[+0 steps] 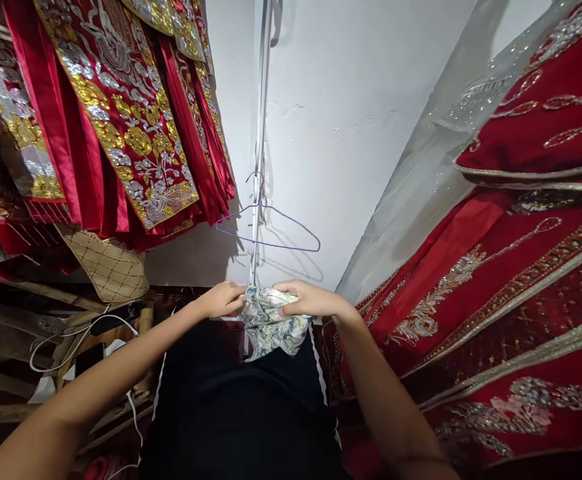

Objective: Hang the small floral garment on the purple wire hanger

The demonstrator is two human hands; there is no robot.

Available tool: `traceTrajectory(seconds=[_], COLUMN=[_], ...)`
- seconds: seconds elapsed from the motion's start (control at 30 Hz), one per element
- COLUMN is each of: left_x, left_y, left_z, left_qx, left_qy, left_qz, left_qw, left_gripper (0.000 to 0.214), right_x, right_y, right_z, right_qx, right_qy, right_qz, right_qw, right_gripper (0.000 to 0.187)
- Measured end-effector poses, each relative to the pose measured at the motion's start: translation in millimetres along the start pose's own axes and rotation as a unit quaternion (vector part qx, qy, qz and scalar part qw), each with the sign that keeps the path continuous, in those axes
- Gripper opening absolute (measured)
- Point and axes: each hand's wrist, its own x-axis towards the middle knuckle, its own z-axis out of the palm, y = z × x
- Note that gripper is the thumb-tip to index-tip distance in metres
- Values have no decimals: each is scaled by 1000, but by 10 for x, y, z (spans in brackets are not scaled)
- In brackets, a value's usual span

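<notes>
Left hand point(223, 300): fingers curled tight into the left edge of a patterned cloth point(271, 327), pinching a fold of it; the forearm comes in from the lower left

Right hand point(303, 299): fingers bent over the top right of the same cloth and pressing into it; the thumb is tucked out of sight under the fabric, so only the clenched knuckles show

Patterned cloth: a crumpled pale bundle with a blue, green and yellow print, held between both hands at the middle of the view, its lower part hanging loose against the black garment point(241, 413) below

Black garment: dark fabric with a thin white stripe down each side, filling the lower middle beneath the arms

Wire hanger point(271, 230): thin and purple, bare, hooked on the vertical white strip point(259, 133) just above the hands; it does not touch the cloth

White wall point(345, 133): plain, with a few small scuffs, behind the hanger and strip

Red robes, left point(121, 113): several hung close together, heavy with gold and silver embroidery, their hems ending above and to the left of the left hand

Red robes, right point(521, 267): red panels with beaded and gold borders, running from the right edge in towards the right forearm

Sheer grey fabric point(431, 167): glittering, lying between the wall and the right-hand robes

Quilted beige piece point(105, 267): under the left-hand robes, beside the left arm

White cable point(71, 333): looped over clutter at the lower left, well apart from the cloth
</notes>
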Motion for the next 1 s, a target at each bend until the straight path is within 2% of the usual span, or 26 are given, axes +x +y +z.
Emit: traceTrajectory(seconds=[0.03,0.1,0.17,0.23,0.3,0.37,0.43,0.5,0.57,0.63,0.73,0.8,0.87,1.0], left_x=[-63,-183,-276,-327,-337,-329,-332,-366,-428,-489,-510,-463,-375,-113], left_y=[-26,-67,-101,-120,-111,-72,-28,-26,-107,-280,-599,-732,-743,-532], left_z=[31,85,110,91,29,-57,-147,-241,-358,-517,-815,-1017,-1188,-1370], left_qx=[-6,-19,-31,-43,-51,-52,-47,-22,20,58,73,77,86,62], left_qy=[-1,-1,2,17,38,53,56,41,19,5,18,47,85,196], left_qz=[-7,-20,-35,-59,-84,-101,-112,-116,-119,-125,-148,-153,-147,-104], left_qw=[1000,1000,999,997,994,992,991,992,993,990,986,984,982,973], left_gripper=[29,33,36,41,45,45,43,40,34,30,29,30,33,31], right_x=[24,122,311,590,921,1236,1458,1539,1483,1333,1060,905,787,680], right_y=[19,110,267,460,650,814,946,1049,1117,1139,1076,995,920,840], right_z=[-42,-177,-381,-601,-753,-779,-696,-573,-482,-460,-540,-631,-714,-732], right_qx=[-25,-66,-68,-22,0,6,7,2,-8,-21,-44,-61,-71,-59], right_qy=[28,139,295,419,441,427,408,395,400,418,437,446,458,458], right_qz=[0,5,8,12,15,16,19,24,30,36,40,37,32,19], right_qw=[999,988,953,908,897,904,913,918,916,907,897,892,886,887], right_gripper=[13,19,35,48,46,40,32,26,25,27,32,33,31,30])
